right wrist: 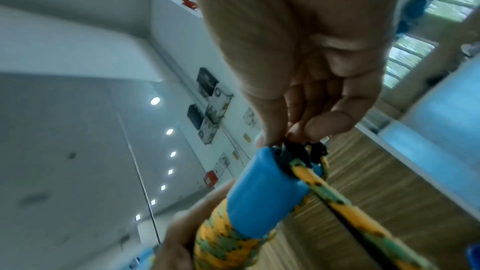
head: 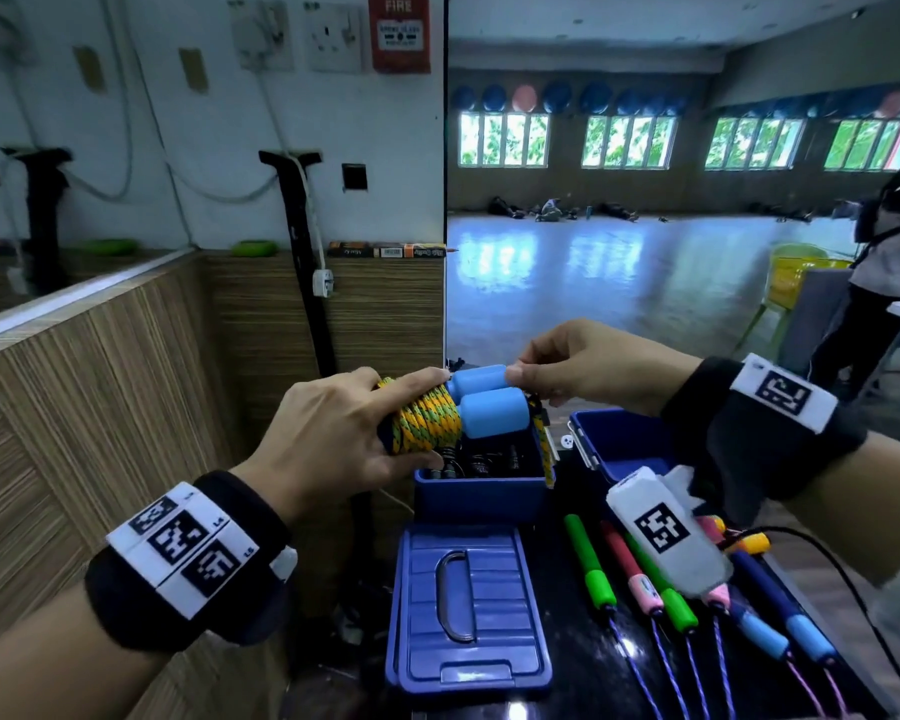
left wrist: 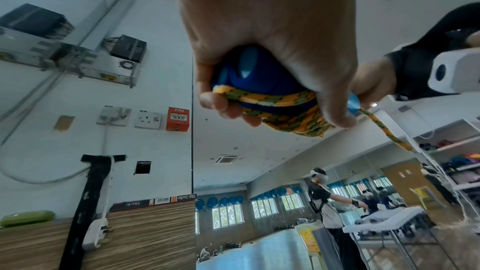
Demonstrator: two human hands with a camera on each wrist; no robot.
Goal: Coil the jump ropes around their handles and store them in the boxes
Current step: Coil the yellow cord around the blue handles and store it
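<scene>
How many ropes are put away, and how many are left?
Done: one blue box already holds dark coiled things; how many, I can't tell. In hand: the left hand grips the yellow rope wound round its blue handles, while the right hand pinches the loose end. Left: several uncoiled ropes on the table, and the second box.

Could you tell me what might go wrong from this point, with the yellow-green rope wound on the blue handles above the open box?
1. A loose tail of the rope hangs beside the blue handles; if the right hand lets go at the handle ends, the coils could unwind.
2. The left hand alone clamps the coils; a slackened grip may loosen them.
3. The open box already holds dark items, so the bundle may not seat fully.
</scene>
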